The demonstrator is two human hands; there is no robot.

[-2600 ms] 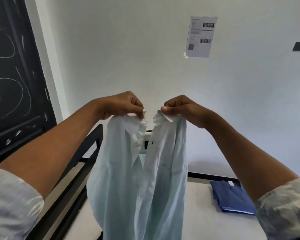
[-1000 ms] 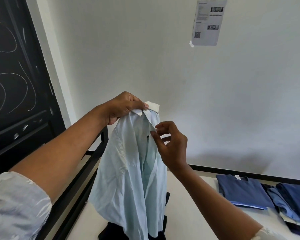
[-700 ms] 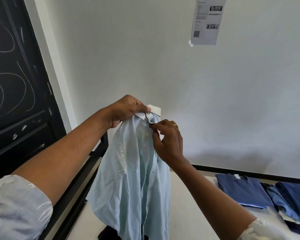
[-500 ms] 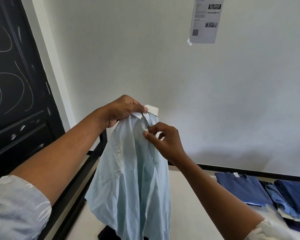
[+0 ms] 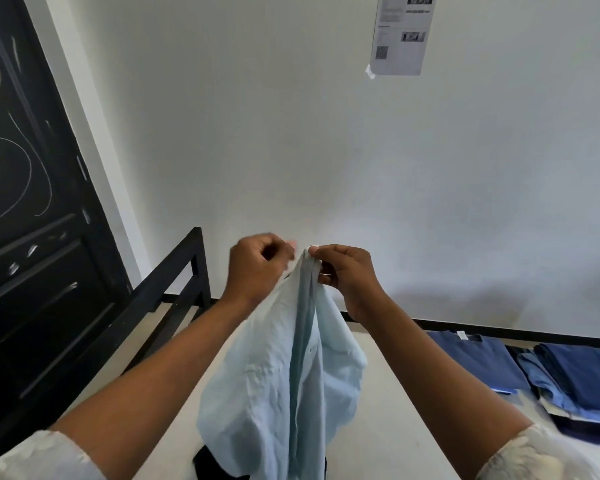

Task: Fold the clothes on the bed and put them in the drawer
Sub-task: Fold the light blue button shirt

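Observation:
A pale blue button shirt (image 5: 284, 386) hangs in the air over the white bed (image 5: 388, 403). My right hand (image 5: 347, 275) pinches its top edge near the collar. My left hand (image 5: 257, 268) is curled right beside it at the same height, touching the cloth from the left; its grip on the fabric is blurred. The shirt's lower part drapes down onto a dark garment (image 5: 215, 465) lying on the bed. A folded navy T-shirt (image 5: 478, 358) lies flat on the bed at the right.
Beside the navy T-shirt is a stack of folded blue clothes (image 5: 575, 382). A black bed frame (image 5: 167, 289) runs along the left. A black chalk-marked door (image 5: 25, 202) stands at far left. A printed sheet (image 5: 400, 32) is taped to the white wall.
Both hands have come down lower with the shirt. My right hand rose from the button placket to the top edge, meeting my left hand at the collar.

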